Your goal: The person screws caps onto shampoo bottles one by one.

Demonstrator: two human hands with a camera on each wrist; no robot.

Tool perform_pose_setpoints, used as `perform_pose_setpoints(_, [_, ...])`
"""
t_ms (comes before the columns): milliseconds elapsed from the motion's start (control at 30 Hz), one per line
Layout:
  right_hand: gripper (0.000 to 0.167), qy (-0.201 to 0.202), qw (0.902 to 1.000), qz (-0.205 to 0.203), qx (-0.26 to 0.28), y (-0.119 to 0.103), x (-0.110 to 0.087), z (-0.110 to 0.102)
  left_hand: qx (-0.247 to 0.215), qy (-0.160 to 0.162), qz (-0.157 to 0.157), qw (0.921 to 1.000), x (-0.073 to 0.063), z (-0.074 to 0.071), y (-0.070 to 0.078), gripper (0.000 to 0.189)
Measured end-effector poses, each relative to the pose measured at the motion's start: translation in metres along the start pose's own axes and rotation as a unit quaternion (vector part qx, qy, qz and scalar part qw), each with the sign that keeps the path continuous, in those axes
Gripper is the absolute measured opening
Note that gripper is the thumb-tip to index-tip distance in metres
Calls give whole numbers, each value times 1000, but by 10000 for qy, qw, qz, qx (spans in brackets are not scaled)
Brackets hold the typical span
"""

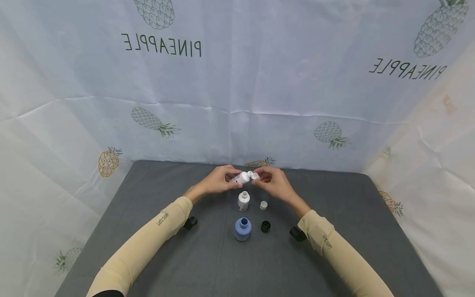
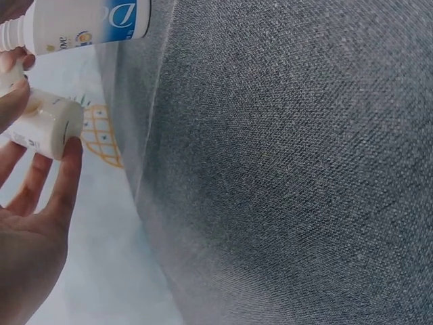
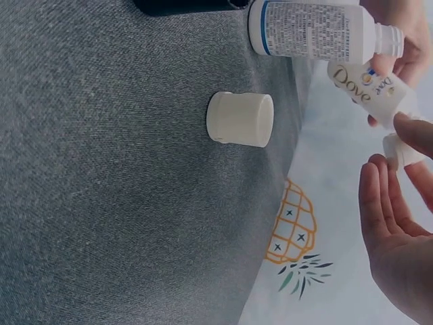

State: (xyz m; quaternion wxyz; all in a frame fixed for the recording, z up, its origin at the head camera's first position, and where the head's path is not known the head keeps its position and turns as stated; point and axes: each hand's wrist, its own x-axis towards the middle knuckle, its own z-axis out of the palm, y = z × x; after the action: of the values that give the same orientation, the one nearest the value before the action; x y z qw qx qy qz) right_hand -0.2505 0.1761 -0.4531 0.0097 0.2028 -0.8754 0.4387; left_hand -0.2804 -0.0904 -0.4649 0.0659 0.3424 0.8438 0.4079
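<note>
My left hand (image 1: 218, 180) grips a small white Dove bottle (image 3: 372, 90) by its sides, tilted with its mouth toward the right. A white cap (image 1: 255, 176) is pinched between the thumb and fingers of my right hand (image 1: 275, 183), right beside the bottle's bare neck. Whether cap and neck touch, I cannot tell. Below the hands, a second white bottle (image 1: 243, 201) stands uncapped on the table, its threaded neck showing. To the right of it lies another white cap (image 3: 240, 119).
Nearer the front, an uncapped blue bottle (image 1: 243, 232) stands on the dark grey tabletop (image 1: 222, 270). A black cap (image 1: 265, 226) sits to its right. Behind the table hangs a white pineapple-print cloth (image 1: 230, 82). Black wrist devices (image 1: 298, 234) show beneath both forearms.
</note>
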Motion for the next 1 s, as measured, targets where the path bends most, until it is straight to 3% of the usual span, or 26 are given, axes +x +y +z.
perform_pose_setpoints(433, [35,112,9995,-253,145,4,-2,1,155,16,-3,9999,0,-2,1,51])
perform_pose_setpoints(800, [36,523,9967,-252,563,2,-1,5,161,63,-43,9998,1,-3,1,49])
perform_pose_setpoints(1000, [40,507,9940,-399,885,2,-1,7,223,13,-38,9997,1,-1,3,48])
